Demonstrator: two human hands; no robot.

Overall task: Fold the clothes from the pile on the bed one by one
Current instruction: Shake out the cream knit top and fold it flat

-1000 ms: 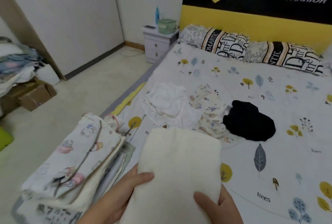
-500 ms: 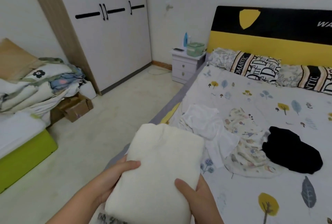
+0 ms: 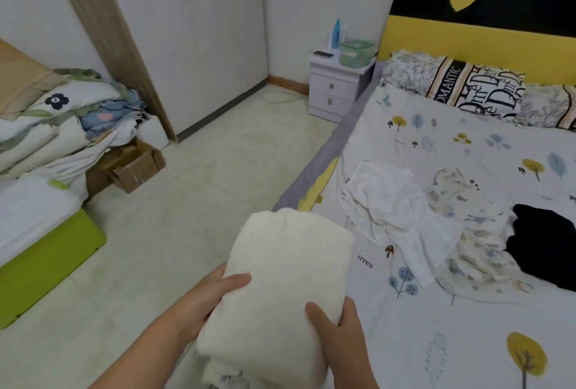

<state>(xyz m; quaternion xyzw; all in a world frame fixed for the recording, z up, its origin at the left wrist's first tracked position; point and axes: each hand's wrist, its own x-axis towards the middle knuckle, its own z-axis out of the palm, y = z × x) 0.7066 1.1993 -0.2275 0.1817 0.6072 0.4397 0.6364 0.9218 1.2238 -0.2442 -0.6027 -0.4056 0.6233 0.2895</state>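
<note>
Both hands hold a folded cream garment (image 3: 280,282) above the near left edge of the bed (image 3: 461,342). The left hand (image 3: 212,295) grasps its left side, thumb curled over the top; the right hand (image 3: 339,326) grasps its right side the same way. On the bed, right of the garment, lies the unfolded pile: a white cloth (image 3: 386,208), beside it a printed cloth (image 3: 461,232), then a black one (image 3: 548,248) furthest right
</note>
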